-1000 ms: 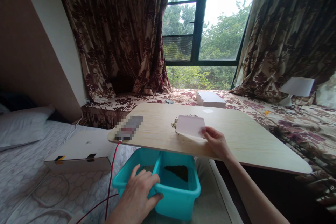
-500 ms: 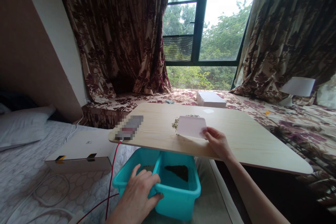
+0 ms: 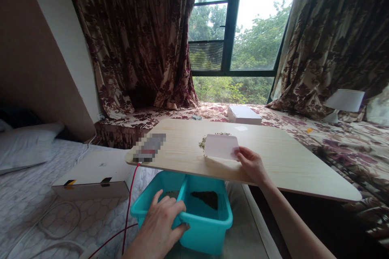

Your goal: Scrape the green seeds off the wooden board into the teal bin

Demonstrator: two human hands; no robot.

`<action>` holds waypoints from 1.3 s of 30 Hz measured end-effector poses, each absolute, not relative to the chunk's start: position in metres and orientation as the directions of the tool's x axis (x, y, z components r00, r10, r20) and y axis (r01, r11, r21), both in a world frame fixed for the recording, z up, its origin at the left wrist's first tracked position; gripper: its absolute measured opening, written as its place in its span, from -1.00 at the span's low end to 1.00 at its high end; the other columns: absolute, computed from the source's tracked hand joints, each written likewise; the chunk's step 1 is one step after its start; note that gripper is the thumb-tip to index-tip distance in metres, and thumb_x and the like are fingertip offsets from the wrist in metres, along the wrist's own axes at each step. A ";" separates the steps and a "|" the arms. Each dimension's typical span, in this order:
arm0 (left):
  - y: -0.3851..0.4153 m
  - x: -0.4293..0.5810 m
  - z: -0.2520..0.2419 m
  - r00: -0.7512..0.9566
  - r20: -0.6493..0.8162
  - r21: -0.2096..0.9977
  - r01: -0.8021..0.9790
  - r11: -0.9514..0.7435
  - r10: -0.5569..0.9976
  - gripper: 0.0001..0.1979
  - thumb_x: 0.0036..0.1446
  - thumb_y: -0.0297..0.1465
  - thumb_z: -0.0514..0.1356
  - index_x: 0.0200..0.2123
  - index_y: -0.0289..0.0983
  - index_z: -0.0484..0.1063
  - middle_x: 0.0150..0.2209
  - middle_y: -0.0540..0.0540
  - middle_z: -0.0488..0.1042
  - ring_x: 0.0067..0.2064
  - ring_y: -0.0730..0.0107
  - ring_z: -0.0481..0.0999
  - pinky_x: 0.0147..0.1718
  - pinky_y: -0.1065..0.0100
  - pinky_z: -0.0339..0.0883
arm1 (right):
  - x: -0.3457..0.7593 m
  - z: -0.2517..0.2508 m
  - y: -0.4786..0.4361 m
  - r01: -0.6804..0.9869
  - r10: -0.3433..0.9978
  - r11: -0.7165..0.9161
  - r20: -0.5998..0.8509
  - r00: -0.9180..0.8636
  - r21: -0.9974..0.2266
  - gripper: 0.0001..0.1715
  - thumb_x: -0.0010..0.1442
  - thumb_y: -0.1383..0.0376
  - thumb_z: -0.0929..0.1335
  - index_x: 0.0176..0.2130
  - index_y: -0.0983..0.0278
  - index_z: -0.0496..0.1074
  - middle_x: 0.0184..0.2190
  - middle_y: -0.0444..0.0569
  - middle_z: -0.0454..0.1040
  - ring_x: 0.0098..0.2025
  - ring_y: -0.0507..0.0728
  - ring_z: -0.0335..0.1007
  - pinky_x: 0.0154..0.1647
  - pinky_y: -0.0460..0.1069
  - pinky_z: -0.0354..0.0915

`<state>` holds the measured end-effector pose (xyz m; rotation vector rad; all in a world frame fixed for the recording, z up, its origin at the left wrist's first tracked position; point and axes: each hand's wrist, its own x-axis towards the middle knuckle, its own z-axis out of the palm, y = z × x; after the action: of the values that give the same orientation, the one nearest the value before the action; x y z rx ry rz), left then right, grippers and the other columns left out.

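My right hand [image 3: 249,161] pinches the near right corner of a thin white rectangular plastic tray [image 3: 221,145] with rounded corners, thumb on top. The tray is over the wooden tabletop [image 3: 291,162], with small greenish grains [image 3: 202,143] showing past its left and far edges; whatever is beneath it is hidden. My left hand [image 3: 164,214] grips the near rim of a turquoise two-compartment bin [image 3: 206,226] at its divider. Dark grains [image 3: 206,199] lie in the bin's right compartment. A few specks show in the left compartment, partly covered by my fingers.
A blurred-out phone-like object [image 3: 150,147] with a red cable [image 3: 130,198] lies at the tabletop's left end. A white box [image 3: 94,172] rests on the bed at left. Another white box [image 3: 244,114] and a lamp [image 3: 345,101] stand on the window ledge.
The white tray has shifted very slightly to the left in my right hand. My left hand stays in place on the bin.
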<state>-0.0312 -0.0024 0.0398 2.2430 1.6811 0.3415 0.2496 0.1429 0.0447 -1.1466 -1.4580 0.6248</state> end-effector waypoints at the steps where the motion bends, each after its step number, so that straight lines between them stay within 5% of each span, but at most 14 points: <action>1: -0.003 -0.031 0.040 0.281 -0.001 0.388 0.885 -0.258 0.960 -0.93 0.06 -0.39 0.22 -0.34 -0.15 0.38 -0.34 0.04 0.43 -0.15 0.27 0.42 0.19 -0.01 -0.21 | 0.250 0.044 0.143 0.306 0.897 0.386 0.431 0.095 -0.870 -0.69 0.02 0.12 0.36 -0.35 0.28 0.55 -0.39 0.01 0.59 -0.35 0.16 0.48 -0.32 0.02 0.39; 39: 0.003 -0.031 0.033 0.302 -0.049 0.347 0.899 -0.267 0.952 -0.90 0.02 -0.40 0.22 -0.34 -0.16 0.37 -0.31 0.03 0.47 -0.15 0.24 0.44 0.18 -0.11 -0.16 | 0.249 0.046 0.141 0.233 0.900 0.376 0.413 0.137 -0.897 -0.65 -0.02 0.10 0.38 -0.34 0.31 0.55 -0.40 0.02 0.60 -0.41 0.13 0.45 -0.39 -0.02 0.36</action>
<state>-0.0307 0.0034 0.0329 2.2657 1.6734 0.2419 0.2494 0.1412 0.0461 -1.1200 -1.3806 0.6697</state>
